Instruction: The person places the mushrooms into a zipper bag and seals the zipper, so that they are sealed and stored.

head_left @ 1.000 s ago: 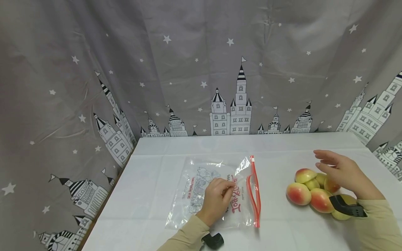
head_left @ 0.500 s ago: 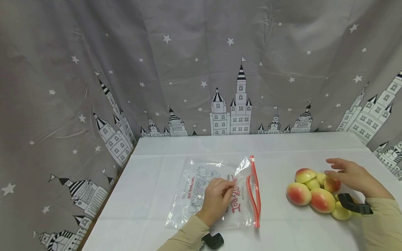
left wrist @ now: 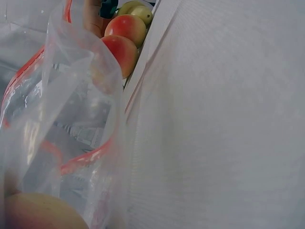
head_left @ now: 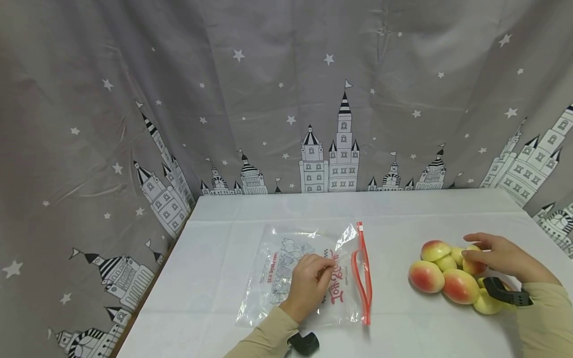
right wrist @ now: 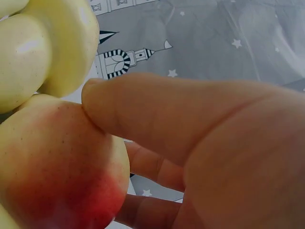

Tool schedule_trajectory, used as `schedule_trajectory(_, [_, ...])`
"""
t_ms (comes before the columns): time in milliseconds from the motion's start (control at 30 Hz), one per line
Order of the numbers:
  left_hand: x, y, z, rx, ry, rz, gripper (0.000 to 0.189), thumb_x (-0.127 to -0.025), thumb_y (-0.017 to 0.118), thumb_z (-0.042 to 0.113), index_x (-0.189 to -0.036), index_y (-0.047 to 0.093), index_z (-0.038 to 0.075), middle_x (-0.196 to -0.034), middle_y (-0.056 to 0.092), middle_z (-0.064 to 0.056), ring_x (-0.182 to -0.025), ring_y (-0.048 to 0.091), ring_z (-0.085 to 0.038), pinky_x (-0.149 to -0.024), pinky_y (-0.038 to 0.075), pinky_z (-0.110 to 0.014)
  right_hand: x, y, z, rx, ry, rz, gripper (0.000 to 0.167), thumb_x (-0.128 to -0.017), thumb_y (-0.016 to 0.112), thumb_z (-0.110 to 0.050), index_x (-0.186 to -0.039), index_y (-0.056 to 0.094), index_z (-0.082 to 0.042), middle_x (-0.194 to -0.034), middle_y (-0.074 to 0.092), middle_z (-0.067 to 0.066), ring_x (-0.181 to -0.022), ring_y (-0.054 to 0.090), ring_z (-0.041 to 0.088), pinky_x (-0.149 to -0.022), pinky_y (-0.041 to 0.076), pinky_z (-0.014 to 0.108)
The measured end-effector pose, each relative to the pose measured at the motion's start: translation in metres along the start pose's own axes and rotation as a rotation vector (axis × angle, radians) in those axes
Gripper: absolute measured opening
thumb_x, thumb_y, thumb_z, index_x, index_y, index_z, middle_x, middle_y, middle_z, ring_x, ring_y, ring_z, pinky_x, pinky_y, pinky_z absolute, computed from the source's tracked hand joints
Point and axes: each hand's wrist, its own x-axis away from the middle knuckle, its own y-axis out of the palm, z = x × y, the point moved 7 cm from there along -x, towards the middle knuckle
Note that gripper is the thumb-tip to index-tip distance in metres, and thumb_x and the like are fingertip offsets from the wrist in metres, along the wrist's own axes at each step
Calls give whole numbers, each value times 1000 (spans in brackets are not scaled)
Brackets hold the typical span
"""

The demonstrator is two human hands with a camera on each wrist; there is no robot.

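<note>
In the head view my left hand (head_left: 309,281) is over a clear zip bag (head_left: 255,293) lying flat, its curled fingers pinching the upper film. The left wrist view shows the bag's mouth gaping between its red zip edges (left wrist: 86,162). On the right, my right hand (head_left: 510,256) grips a red-and-yellow mango (right wrist: 62,162) at the back of a cluster. Its thumb (right wrist: 124,107) lies on the near side of that fruit, with fingers (right wrist: 157,167) round the far side. Several more mango-like fruits (head_left: 460,287) lie against one another beside it.
A white cloth covers the table (head_left: 210,258). Behind and to the left hangs a grey curtain (head_left: 268,109) printed with castles and stars. Each wrist wears a black camera mount (head_left: 304,343). Paler yellow fruits (right wrist: 24,57) crowd close to the gripped mango.
The right hand first drew back to the right above the fruits, then came down onto the rear mango, thumb and fingers around it. The left hand and the bag have stayed put.
</note>
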Motion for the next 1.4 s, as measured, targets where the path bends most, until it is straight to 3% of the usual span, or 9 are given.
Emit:
schedule_trajectory(233, [1, 1, -1, 1, 6, 0, 9, -82, 76, 3, -88, 75, 9, -71, 62, 4, -67, 49, -6, -65, 38, -12, 1, 5, 1, -93, 43, -62, 57, -102, 56, -23, -138, 41, 18, -115, 60, 33, -85, 62, 12, -70, 58, 26])
schedule_trajectory(567, [0, 1, -1, 10, -20, -23, 7, -86, 74, 5, -90, 75, 10, -72, 63, 3, -68, 50, -7, -66, 38, -12, 3, 4, 1, -123, 60, -53, 56, -101, 55, -20, -136, 40, 21, -116, 59, 35, -85, 65, 13, -72, 60, 26])
schedule_trajectory(900, [0, 0, 0, 14, -37, -34, 8, -87, 73, 4, -91, 75, 11, -73, 64, 3, -69, 50, -7, -66, 38, -12, 6, -8, 5, -47, 55, 13, 60, -100, 59, -27, -136, 44, 19, -120, 58, 38, -80, 65, 8, -70, 57, 25])
schedule_trajectory(1033, [0, 0, 0, 14, -36, -32, 9, -86, 73, 4, -91, 75, 11, -73, 64, 3, -68, 50, -7, -65, 38, -12, 8, -15, 3, 0, 51, 60, 62, -99, 60, -29, -136, 45, 19, -116, 63, 36, -82, 66, 14, -71, 54, 30])
schedule_trajectory(1267, [0, 0, -1, 18, -34, -29, 8, -87, 73, 5, -91, 75, 11, -73, 64, 3, -68, 50, -7, -66, 38, -12, 9, -23, -5, 51, 30, 151, 61, -99, 63, -29, -134, 48, 18, -116, 63, 37, -103, 65, 49, -75, 56, 44])
schedule_trajectory(1400, [0, 0, -1, 21, -33, -31, 9, -87, 73, 4, -91, 75, 11, -73, 64, 3, -68, 50, -7, -66, 38, -12, 11, -25, -12, 46, 21, 183, 61, -99, 64, -29, -135, 47, 17, -118, 63, 39, -106, 63, 54, -77, 57, 50])
